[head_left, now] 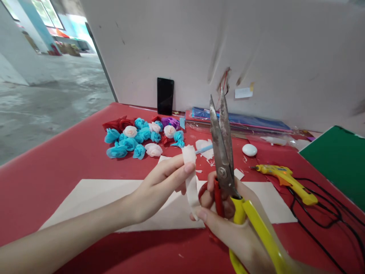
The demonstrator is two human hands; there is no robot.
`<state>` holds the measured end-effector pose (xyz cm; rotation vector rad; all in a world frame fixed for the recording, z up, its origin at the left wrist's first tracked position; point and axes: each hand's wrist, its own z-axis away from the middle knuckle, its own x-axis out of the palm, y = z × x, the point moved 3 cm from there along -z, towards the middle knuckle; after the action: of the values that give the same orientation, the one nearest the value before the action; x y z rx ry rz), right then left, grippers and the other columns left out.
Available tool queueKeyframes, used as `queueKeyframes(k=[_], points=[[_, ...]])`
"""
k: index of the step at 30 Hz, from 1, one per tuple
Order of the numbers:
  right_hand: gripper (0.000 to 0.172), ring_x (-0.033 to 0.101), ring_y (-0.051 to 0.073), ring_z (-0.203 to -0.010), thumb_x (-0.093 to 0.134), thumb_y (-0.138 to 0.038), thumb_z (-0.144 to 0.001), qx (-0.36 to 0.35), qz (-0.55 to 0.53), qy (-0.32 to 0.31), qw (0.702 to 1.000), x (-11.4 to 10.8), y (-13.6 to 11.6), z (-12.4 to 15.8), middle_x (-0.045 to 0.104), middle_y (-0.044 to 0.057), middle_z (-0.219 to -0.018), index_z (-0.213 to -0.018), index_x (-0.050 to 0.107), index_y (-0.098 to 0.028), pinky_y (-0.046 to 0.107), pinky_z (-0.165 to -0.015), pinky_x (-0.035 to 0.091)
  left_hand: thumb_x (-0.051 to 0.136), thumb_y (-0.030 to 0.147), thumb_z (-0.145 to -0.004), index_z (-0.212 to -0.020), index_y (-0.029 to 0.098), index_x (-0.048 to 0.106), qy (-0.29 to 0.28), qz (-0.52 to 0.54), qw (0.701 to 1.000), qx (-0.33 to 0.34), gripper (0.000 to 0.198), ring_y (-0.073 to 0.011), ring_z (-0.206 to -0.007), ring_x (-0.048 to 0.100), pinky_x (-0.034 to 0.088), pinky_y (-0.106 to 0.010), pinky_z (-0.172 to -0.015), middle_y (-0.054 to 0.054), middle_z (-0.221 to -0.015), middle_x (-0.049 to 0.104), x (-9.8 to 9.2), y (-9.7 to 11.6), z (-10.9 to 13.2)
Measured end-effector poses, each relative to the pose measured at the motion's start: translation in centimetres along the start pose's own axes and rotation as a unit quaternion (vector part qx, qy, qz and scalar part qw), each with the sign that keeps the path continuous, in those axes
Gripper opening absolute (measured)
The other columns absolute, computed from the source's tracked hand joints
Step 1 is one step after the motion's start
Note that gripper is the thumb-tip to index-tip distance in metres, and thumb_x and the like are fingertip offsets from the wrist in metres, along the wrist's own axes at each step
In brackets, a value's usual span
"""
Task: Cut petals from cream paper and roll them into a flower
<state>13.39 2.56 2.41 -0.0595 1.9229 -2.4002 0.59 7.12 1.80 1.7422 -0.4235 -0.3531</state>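
Paper strip (190,179) held mid-frame beside upright scissors

At the centre of the frame, the left hand (155,188) pinches the pale strip's upper end tight between thumb and fingertips. The strip hangs down to the right hand (236,232), whose thumb touches its lower end. That hand is wrapped around the yellow and red handles of the scissors (224,152), blades pointing up and almost together. Behind, paper flowers (142,137) lie heaped on the red table (42,179); a yellow glue gun (288,182) lies at right.
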Motion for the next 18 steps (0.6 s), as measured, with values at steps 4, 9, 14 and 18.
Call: queueKeyframes(k=[4,9,14,18], points=[[0.025,0.052,0.003,-0.049,0.063,-0.004,-0.063,-0.006,0.011,-0.013,1.000,0.0,-0.2,0.1,0.056,-0.009,-0.057,-0.077,0.048,-0.019,0.010,-0.048,0.042,0.039,0.030,-0.088,-0.061,0.017,0.045,0.006,-0.008,1.000,0.001,0.031,-0.0081,-0.051,0.037,0.033,-0.019,-0.047,0.005,-0.056,0.042,-0.1,-0.1,0.1],[0.026,0.048,0.004,-0.044,0.063,-0.009,-0.064,-0.014,-0.036,-0.016,0.999,0.1,0.5,0.0,0.057,-0.008,-0.055,-0.078,0.046,-0.021,0.013,-0.044,0.041,0.040,0.030,-0.087,-0.056,0.019,0.040,0.059,-0.033,0.998,0.017,0.033,-0.0088,-0.049,0.033,0.031,-0.021,-0.045,0.005,-0.053,0.036,-0.3,0.1,0.1],[0.027,0.056,0.008,-0.051,0.066,-0.012,-0.063,-0.062,-0.065,-0.001,0.996,0.1,1.0,-0.4,0.052,-0.008,-0.055,-0.079,0.047,-0.021,0.019,-0.058,0.052,0.041,0.031,-0.086,-0.056,0.019,0.041,0.120,-0.060,0.991,0.011,0.033,-0.0098,-0.049,0.033,0.030,-0.024,-0.047,0.005,-0.053,0.037,-0.4,0.1,0.3],[0.027,0.057,0.007,-0.054,0.067,-0.014,-0.062,-0.046,-0.061,0.035,0.996,-0.1,0.8,-0.4,0.052,-0.008,-0.058,-0.078,0.047,-0.022,0.016,-0.055,0.049,0.034,0.034,-0.090,-0.058,0.019,0.041,0.098,-0.026,0.995,0.011,0.036,-0.0108,-0.052,0.035,0.031,-0.025,-0.050,0.004,-0.056,0.040,-0.3,-0.7,0.5]])
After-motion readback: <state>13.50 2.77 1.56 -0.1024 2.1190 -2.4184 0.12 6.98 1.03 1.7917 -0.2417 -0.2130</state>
